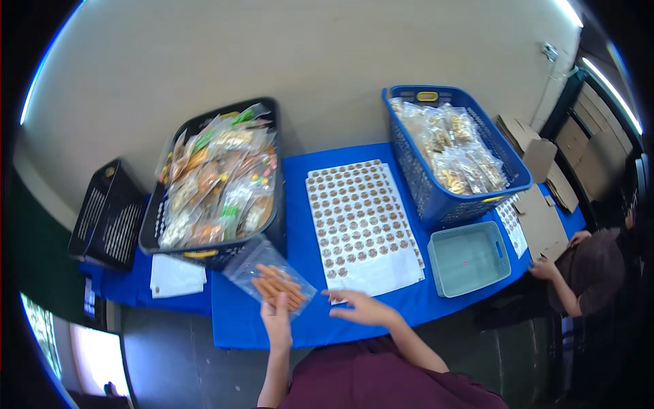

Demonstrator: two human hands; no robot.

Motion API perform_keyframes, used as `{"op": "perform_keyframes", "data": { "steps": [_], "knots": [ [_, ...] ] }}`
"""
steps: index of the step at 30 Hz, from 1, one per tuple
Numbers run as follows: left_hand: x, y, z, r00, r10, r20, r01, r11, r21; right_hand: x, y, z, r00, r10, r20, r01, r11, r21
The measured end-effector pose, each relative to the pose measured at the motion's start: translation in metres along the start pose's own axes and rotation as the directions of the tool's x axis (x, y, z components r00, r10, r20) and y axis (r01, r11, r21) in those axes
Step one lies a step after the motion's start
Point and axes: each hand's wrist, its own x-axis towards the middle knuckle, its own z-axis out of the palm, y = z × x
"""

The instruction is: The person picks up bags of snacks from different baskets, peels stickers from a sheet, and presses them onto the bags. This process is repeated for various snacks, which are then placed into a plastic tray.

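My left hand (276, 322) grips the lower edge of a clear plastic bag of orange-brown stick snacks (278, 285). The bag is tilted in front of the black basket, above the near edge of the blue-covered table. My right hand (362, 308) is open, its fingers stretched toward the bag but apart from it; I see nothing in it. Just beyond that hand lie stacked white sheets of round brown stickers (361, 225). On the top sheet, the stickers in the lowest part are mostly gone, leaving bare backing.
A large black basket (271, 204) holds many mixed snack bags. The blue basket (443, 198) holds bags of pale snacks. Near it stands a green tray (470, 259). A smaller black crate (109, 218), white sheets (177, 276) and cardboard (541, 221) flank them. Another person (589, 273) works at right.
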Motion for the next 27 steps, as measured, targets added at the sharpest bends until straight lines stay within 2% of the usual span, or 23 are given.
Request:
{"op": "perform_keyframes", "data": {
  "steps": [2,4,5,7,10,14,16,18,19,22,24,25,27],
  "knots": [
    [-0.012,0.012,-0.023,0.973,0.079,-0.216,-0.082,0.997,-0.009,0.030,0.061,-0.008,0.988,0.155,0.006,-0.154,0.980,0.123],
    [-0.023,0.011,-0.056,0.918,0.138,-0.372,-0.145,0.989,0.008,0.060,0.143,-0.006,0.935,0.325,-0.140,-0.328,0.945,-0.003],
    [-0.031,0.019,-0.065,0.892,0.130,-0.432,-0.144,0.990,0.000,0.069,0.158,0.001,0.876,0.452,-0.169,-0.478,0.860,-0.181],
    [-0.044,0.028,-0.085,0.843,0.151,-0.517,-0.177,0.984,-0.002,0.080,0.176,0.017,0.717,0.624,-0.310,-0.683,0.542,-0.489],
    [-0.074,0.033,-0.115,0.777,0.199,-0.596,-0.213,0.976,0.049,0.069,0.202,0.053,0.785,0.270,-0.557,-0.600,0.552,-0.579],
    [-0.108,0.043,-0.133,0.721,0.237,-0.651,-0.187,0.971,0.147,0.074,0.209,0.067,0.743,0.285,-0.606,-0.647,0.537,-0.541],
    [-0.125,0.043,-0.142,0.686,0.234,-0.690,-0.169,0.972,0.162,0.076,0.206,0.062,0.667,0.415,-0.619,-0.724,0.556,-0.408],
    [-0.131,0.046,-0.142,0.607,0.241,-0.757,-0.165,0.970,0.176,0.087,0.198,0.049,0.585,0.532,-0.613,-0.785,0.561,-0.262],
    [-0.134,0.044,-0.145,0.589,0.245,-0.770,-0.174,0.969,0.175,0.090,0.198,0.046,0.539,0.535,-0.650,-0.791,0.586,-0.175],
    [-0.131,0.039,-0.150,0.566,0.264,-0.781,-0.192,0.964,0.187,0.097,0.197,0.033,0.474,0.654,-0.590,-0.832,0.552,-0.057],
    [-0.129,0.043,-0.147,0.590,0.267,-0.762,-0.182,0.964,0.196,0.101,0.274,0.025,0.701,0.619,-0.354,-0.582,0.783,0.217],
    [-0.124,0.047,-0.141,0.619,0.261,-0.741,-0.173,0.965,0.196,0.105,0.319,0.021,0.797,0.556,-0.234,-0.446,0.805,0.392],
    [-0.112,0.049,-0.130,0.655,0.267,-0.706,-0.167,0.963,0.210,0.088,0.237,0.005,0.782,0.622,-0.044,-0.470,0.634,0.615]
  ]
}}
